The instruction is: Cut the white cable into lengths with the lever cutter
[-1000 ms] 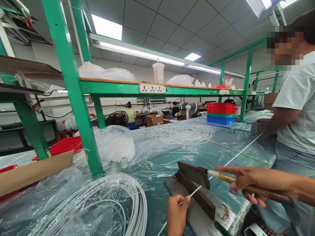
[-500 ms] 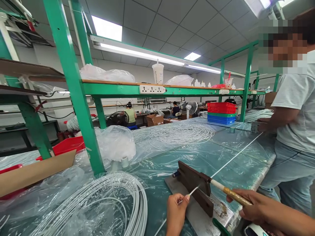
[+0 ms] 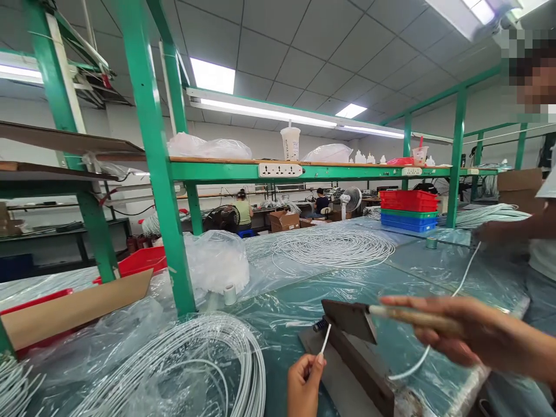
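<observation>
The white cable [image 3: 326, 339] in my left hand [image 3: 305, 382] looks light and thin, and I think it is bendy but springy, since the short bit past my fingers stands up straight. Its skin may be a little slippery, but it doesn't look like it would break easily. The best place to hold it is close to the tip, so that it can't flop. My left thumb and finger are pinched together on it there, with the tip poking up beside the blade [image 3: 351, 319] of the lever cutter. The cutter sits near the right edge of the table [image 3: 282, 324], and the big cable coil [image 3: 243, 347] lies to its left, farther from that edge. My right hand [image 3: 469, 330] is at the cutter's handle [image 3: 406, 317], one finger stretched out along it and the others bent below. It is blurry, so I can't tell if that hand is closed tight. Another piece of cable [image 3: 410, 370] bends past my right hand, up towards a co-worker's hand [image 3: 489, 231] by the table's right edge.
</observation>
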`<state>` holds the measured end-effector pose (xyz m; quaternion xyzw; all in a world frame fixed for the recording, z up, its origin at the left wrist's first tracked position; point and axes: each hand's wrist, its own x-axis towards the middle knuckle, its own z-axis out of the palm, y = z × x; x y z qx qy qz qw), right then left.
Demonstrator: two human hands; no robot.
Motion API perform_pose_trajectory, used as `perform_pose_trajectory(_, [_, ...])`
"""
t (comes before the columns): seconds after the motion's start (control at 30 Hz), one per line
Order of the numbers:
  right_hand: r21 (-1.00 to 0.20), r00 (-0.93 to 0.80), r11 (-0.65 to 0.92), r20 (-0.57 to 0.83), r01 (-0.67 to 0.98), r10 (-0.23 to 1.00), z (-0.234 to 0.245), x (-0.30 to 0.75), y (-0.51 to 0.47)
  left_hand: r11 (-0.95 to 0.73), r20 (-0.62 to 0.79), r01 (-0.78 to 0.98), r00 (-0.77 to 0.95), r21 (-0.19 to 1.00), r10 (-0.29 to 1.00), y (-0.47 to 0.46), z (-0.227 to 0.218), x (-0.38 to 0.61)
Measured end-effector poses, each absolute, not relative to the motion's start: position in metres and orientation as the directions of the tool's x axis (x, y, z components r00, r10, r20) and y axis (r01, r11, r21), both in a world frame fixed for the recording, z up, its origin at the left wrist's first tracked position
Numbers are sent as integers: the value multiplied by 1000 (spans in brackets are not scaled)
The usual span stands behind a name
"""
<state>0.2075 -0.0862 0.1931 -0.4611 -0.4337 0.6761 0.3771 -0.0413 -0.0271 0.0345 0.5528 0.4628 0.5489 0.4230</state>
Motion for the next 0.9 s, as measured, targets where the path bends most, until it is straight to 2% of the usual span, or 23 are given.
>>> perform_pose_trajectory(0.1, [-941,-432,-266,-156,-208,888,240,188,-47,-231,232,24,-37,973,972,-26,29,-39])
perform_pose_trajectory(0.23, [-964,-449,-106,15,-243,894,257,156,27,-234,235,5,-16,972,972,-24,26,-37])
perform_pose_trajectory(0.37, [-988,-377,15,72,-154,924,254,118,94,-224,224,9,-4,975,975,-19,22,-39])
perform_pose_trajectory(0.53, [-996,-354,71,86,-55,931,235,86,138,-206,206,-8,-5,979,979,-15,17,-39])
perform_pose_trajectory(0.73, [-979,-297,198,173,56,939,215,70,140,-95,97,-219,1,971,995,-16,28,-47])
perform_pose_trajectory(0.83, [-952,-262,284,246,115,933,202,70,104,-110,99,-386,-46,916,994,-18,48,-61])
perform_pose_trajectory(0.9, [-940,-335,301,236,158,912,187,72,63,-150,91,-507,-140,849,986,-22,66,-68])
